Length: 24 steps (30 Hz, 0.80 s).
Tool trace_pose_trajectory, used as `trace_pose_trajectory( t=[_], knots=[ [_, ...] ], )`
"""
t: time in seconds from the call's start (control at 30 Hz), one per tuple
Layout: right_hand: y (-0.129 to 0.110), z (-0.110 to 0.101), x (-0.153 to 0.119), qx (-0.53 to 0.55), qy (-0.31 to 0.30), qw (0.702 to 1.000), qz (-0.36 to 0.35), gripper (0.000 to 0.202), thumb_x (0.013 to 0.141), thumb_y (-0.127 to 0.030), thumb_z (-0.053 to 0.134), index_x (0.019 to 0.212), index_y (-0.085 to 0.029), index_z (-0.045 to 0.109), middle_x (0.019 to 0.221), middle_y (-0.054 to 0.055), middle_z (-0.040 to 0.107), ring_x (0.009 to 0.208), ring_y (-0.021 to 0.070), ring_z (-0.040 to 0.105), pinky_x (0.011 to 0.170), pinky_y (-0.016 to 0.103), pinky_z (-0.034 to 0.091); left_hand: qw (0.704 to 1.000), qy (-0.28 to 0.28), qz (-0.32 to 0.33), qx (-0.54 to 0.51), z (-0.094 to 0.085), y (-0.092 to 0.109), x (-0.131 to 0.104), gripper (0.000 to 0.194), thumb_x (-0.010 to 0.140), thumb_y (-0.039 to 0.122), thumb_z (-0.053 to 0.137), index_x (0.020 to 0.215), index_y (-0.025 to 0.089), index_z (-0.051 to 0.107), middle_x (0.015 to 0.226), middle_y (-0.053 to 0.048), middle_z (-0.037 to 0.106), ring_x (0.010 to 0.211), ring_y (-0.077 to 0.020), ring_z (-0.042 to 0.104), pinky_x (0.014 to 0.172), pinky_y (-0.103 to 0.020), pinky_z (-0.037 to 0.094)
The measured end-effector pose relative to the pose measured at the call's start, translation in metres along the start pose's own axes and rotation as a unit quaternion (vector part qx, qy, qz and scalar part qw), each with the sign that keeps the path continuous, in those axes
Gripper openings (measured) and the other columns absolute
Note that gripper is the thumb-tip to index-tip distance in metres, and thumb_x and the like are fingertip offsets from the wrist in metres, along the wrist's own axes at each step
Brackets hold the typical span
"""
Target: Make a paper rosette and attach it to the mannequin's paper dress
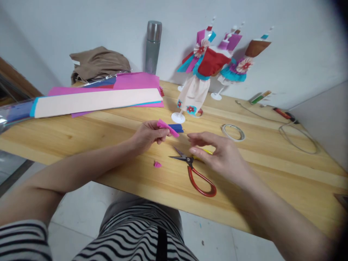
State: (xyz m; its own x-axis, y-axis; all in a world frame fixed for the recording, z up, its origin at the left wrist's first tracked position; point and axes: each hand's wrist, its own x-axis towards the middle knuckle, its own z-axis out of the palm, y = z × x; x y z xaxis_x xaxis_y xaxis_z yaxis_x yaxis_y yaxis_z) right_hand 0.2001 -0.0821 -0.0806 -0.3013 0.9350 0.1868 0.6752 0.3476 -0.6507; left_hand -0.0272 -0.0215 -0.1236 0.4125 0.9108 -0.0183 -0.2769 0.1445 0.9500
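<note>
Between the thumb and fingers of my left hand (151, 136) is a pink folded strip (168, 127), raised a little above the table. A blue pleated piece (176, 128) shows just behind it. My right hand (214, 148) hovers to the right of the strip, thumb and fingers apart, with nothing in it. Below that hand lies a pair of scissors (188, 159) with its blades spread, one handle red and the other yellow, the yellow one partly hidden by the hand. A small pink scrap (157, 164) rests left of the scissors.
Little dress forms in coloured outfits (202, 72) stand at the back right. Coloured sheets (103, 99) and brown cloth (100, 63) lie back left, near a thermos flask (153, 47). A tape roll (233, 132), a cable (288, 137) and a utility knife (284, 114) are on the right.
</note>
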Motion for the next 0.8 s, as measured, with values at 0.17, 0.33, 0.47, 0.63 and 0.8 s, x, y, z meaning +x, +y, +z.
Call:
trace_pose_trajectory(
  t=[0.17, 0.33, 0.47, 0.63, 0.8],
  knots=[
    [-0.024, 0.035, 0.018, 0.122, 0.082, 0.989, -0.025, 0.031, 0.081, -0.038, 0.071, 0.108, -0.021, 0.071, 0.096, 0.008, 0.077, 0.078, 0.0210, 0.071, 0.074, 0.038, 0.057, 1.000, -0.013, 0.016, 0.022, 0.005, -0.001, -0.004, 0.019, 0.069, 0.032, 0.078, 0.072, 0.014, 0.076, 0.054, 0.002, 0.060, 0.049, -0.0048, 0.046, 0.048, -0.018, 0.037],
    [-0.023, 0.044, 0.027, 0.141, 0.113, 0.983, -0.010, 0.013, 0.084, -0.033, 0.068, 0.078, -0.021, 0.069, 0.070, 0.003, 0.071, 0.060, 0.0162, 0.063, 0.060, 0.032, 0.052, 0.999, 0.005, 0.000, 0.036, 0.008, 0.000, -0.004, 0.020, 0.063, 0.033, 0.078, 0.068, 0.014, 0.073, 0.051, 0.004, 0.059, 0.046, -0.0045, 0.046, 0.046, -0.018, 0.038],
    [-0.001, 0.028, 0.039, 0.114, 0.051, 0.991, -0.046, 0.016, 0.084, -0.031, 0.067, 0.071, -0.022, 0.066, 0.065, 0.002, 0.068, 0.057, 0.0162, 0.058, 0.056, 0.032, 0.047, 0.994, -0.006, 0.000, 0.106, 0.003, 0.007, -0.001, 0.018, 0.062, 0.028, 0.078, 0.070, 0.013, 0.073, 0.051, 0.003, 0.060, 0.047, -0.0053, 0.048, 0.046, -0.018, 0.039],
    [0.037, 0.016, 0.056, 0.029, -0.037, 0.994, -0.096, 0.015, 0.081, -0.024, 0.068, 0.067, -0.021, 0.065, 0.073, 0.004, 0.065, 0.067, 0.0182, 0.059, 0.064, 0.034, 0.047, 0.961, 0.091, 0.066, 0.253, -0.022, 0.006, 0.017, 0.023, 0.070, 0.021, 0.070, 0.090, 0.011, 0.076, 0.071, -0.003, 0.072, 0.052, -0.0058, 0.051, 0.048, -0.017, 0.040],
    [0.061, 0.034, 0.064, -0.008, -0.038, 0.994, -0.106, 0.014, 0.080, -0.016, 0.068, 0.067, -0.020, 0.064, 0.075, 0.004, 0.059, 0.067, 0.0179, 0.057, 0.063, 0.033, 0.045, 0.861, 0.067, 0.096, 0.495, -0.040, -0.010, 0.046, 0.028, 0.079, 0.020, 0.066, 0.105, 0.014, 0.074, 0.105, -0.009, 0.076, 0.077, -0.0125, 0.064, 0.076, -0.026, 0.053]
  ],
)
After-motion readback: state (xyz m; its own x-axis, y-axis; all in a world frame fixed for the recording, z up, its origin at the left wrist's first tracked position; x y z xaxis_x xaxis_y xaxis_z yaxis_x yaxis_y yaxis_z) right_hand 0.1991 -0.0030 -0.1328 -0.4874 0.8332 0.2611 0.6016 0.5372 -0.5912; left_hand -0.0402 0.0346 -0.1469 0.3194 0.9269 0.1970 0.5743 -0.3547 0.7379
